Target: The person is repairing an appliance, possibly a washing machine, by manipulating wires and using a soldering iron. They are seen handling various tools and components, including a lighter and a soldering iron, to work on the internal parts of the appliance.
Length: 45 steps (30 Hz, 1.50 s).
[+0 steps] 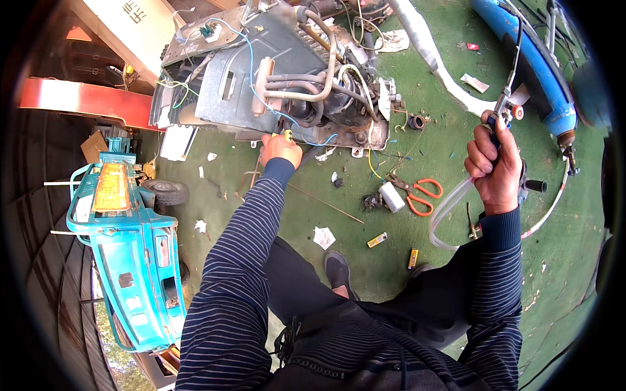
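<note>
R hand (493, 163) wrapped snugly round torch (501, 104), prob. to aim nozzle away from body; L hand (282, 152) curled on small yellow item (288, 135), nr machine (218, 98).

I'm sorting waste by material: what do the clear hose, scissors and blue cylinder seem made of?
Clear hose: likely flexible plastic, glossy; it's see-through and curves smoothly. Scissors: probably steel blades, dull and dark; smooth orange handles suggest plastic. Blue cylinder: probably painted metal, scuffed, with a brown, rusty-looking neck.
</note>
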Each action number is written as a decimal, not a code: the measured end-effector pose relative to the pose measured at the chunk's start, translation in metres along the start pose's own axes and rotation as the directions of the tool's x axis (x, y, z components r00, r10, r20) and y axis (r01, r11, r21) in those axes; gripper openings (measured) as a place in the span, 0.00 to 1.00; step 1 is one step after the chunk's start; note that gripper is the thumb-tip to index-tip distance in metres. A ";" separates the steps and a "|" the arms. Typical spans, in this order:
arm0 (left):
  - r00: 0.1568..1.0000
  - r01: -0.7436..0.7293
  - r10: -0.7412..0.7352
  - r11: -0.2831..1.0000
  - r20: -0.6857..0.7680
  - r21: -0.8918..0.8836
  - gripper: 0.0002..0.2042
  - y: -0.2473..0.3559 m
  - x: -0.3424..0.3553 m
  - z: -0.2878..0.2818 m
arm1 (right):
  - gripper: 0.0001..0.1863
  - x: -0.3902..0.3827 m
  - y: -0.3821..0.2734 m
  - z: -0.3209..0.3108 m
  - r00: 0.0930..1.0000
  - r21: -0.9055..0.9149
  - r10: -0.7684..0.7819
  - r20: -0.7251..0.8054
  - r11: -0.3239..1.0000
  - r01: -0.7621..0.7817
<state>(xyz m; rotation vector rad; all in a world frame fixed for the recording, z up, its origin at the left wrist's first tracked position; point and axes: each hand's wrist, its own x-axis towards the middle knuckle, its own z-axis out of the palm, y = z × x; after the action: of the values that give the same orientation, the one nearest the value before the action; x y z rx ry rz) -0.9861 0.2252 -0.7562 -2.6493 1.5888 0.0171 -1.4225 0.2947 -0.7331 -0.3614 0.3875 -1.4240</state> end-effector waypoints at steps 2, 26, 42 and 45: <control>1.000 0.005 -0.005 1.000 -0.024 0.019 0.15 0.004 -0.007 -0.005 | 0.15 -0.001 0.000 -0.001 1.000 -0.024 0.007 -0.022 1.000 -0.007; 0.967 0.242 -0.147 0.787 0.209 -0.568 0.10 -0.008 -0.033 0.038 | 0.15 0.013 0.015 -0.005 0.998 -0.031 0.050 -0.026 0.998 -0.051; 0.973 0.181 -0.178 0.983 0.149 -0.007 0.24 0.052 -0.018 -0.003 | 0.16 0.016 0.018 -0.001 0.997 0.000 0.065 -0.029 0.998 -0.065; 0.957 0.262 -0.259 0.965 0.131 -0.009 0.23 0.065 -0.026 -0.009 | 0.15 0.017 0.015 -0.001 0.997 0.008 0.068 -0.023 0.998 -0.068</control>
<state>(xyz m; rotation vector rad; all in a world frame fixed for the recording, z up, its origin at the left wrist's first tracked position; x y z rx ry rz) -1.0556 0.2169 -0.7488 -2.7908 1.2003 0.1948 -1.4084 0.2795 -0.7419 -0.3231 0.4100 -1.3636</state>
